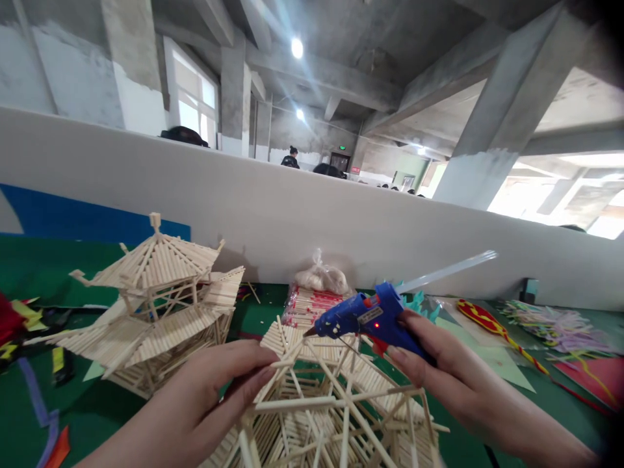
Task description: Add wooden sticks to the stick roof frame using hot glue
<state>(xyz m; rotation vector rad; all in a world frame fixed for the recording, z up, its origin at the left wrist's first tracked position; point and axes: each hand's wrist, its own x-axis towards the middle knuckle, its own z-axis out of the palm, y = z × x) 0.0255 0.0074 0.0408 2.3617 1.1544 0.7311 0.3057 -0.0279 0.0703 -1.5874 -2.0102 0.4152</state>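
My right hand (439, 370) is closed round the handle of a blue hot glue gun (361, 315), which has a clear glue stick rising from its back end. The gun's nozzle points left, close above the stick frame of a part-roofed wooden model (336, 403). At the left side of that frame my left hand (219, 383) pinches a thin wooden stick (285, 361) between thumb and fingertips, near the nozzle. A roofed pavilion model (156, 292) made of similar sticks stands to the left of my left hand.
Behind the model lie a bundle of red-tipped sticks (312, 305) and a knotted plastic bag (322, 276). A white partition (273, 208) closes off the back. Colourful strips (550, 325) and a red ornament (480, 317) lie right; a yellow-and-black cutter (59, 364) lies left.
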